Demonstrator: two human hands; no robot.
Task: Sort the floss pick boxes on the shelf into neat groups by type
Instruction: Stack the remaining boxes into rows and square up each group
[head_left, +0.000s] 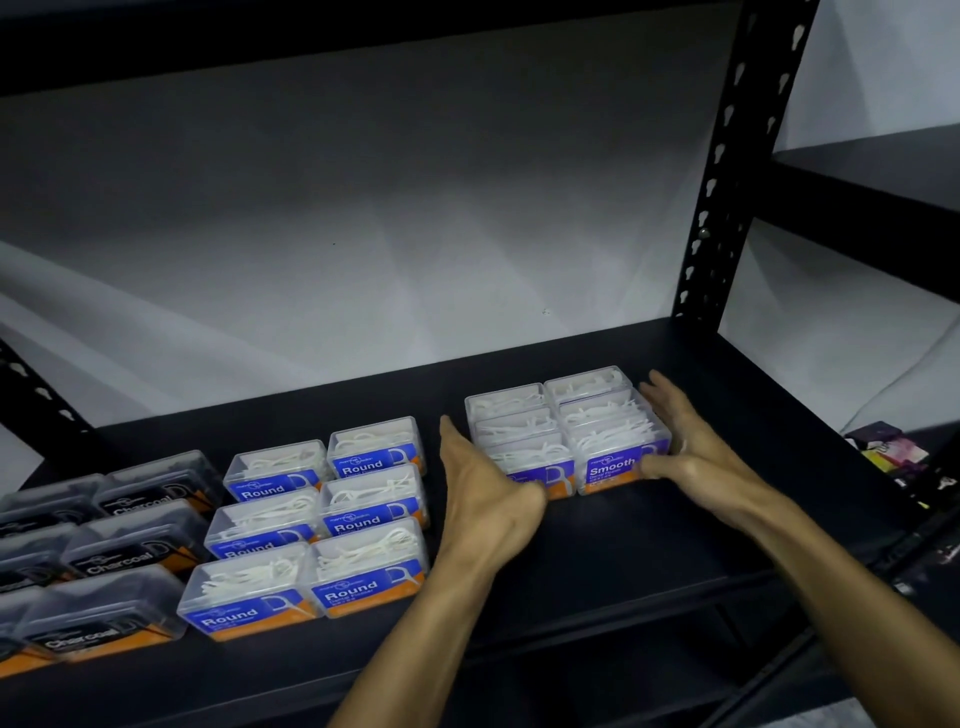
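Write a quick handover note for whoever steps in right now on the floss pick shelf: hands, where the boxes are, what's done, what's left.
Left hand: open, flat against the left side of the Smooth boxes.
Right hand: open, pressed on that block's right side, thumb at the front.
On the shelf: Charcoal boxes far left, Round boxes in the middle, Smooth on the right, each in two columns.
Done: all three types appear grouped.
Left: finish squaring the Smooth block; the Charcoal group runs out of view, so check it.
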